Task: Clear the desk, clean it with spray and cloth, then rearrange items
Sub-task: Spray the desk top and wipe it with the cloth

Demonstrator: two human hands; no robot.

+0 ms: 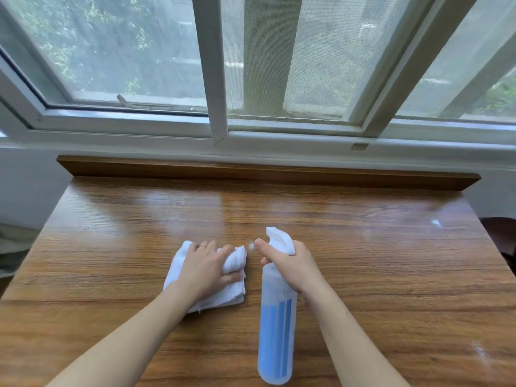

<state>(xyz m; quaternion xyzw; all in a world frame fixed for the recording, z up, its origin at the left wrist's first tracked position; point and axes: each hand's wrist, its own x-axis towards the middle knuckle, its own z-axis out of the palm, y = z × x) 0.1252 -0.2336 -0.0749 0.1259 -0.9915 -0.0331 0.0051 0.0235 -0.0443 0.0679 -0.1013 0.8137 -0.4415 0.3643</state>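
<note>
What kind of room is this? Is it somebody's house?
Probably a room in a home, though I can't be sure. A wooden desk stands under a sliding window with trees outside, and someone is cleaning it with a white cloth and a spray bottle.

No legible text, brand or number reaches you here — the spray bottle shows only plain blue vertical stripes, without any lettering you can read.
</note>
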